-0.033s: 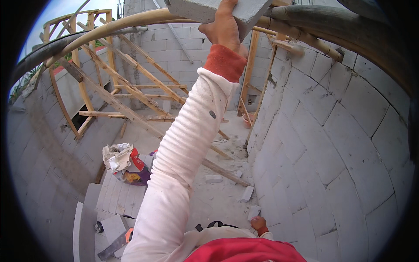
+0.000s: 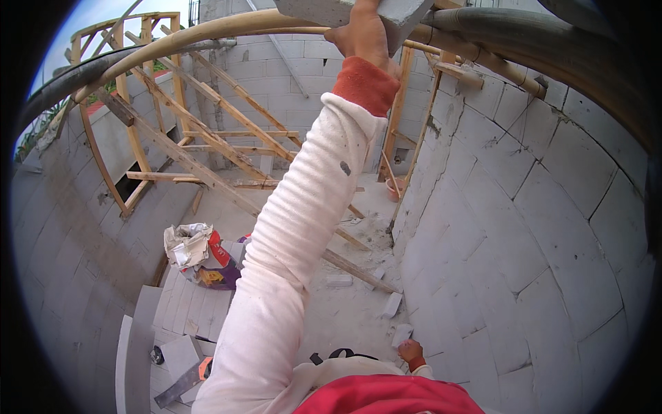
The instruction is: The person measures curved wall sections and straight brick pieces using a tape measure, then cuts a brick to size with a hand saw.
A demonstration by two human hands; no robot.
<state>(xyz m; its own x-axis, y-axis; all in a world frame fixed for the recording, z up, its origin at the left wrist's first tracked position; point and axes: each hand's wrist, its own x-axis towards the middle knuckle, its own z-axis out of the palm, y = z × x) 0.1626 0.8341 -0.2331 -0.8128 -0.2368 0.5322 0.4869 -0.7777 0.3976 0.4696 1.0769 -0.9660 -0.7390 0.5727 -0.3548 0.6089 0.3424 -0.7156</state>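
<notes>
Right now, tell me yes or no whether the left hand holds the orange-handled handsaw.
No, the left hand is on a grey building block, while the orange-handled handsaw lies at the picture's lower left.

Has moved the grey block (image 2: 310, 8) a little upward and rightward in the head view with the raised left hand (image 2: 363, 36), drawing the red cuff (image 2: 364, 86) the same way, leaving less of the block below the upper edge; has also slid the open bag (image 2: 212, 262) barely rightward within the frame.

Wht wrinkled slv (image 2: 296, 214) w/ dk spot (image 2: 345, 168), red-orange cuff (image 2: 365, 86), red top (image 2: 393, 397).
</notes>
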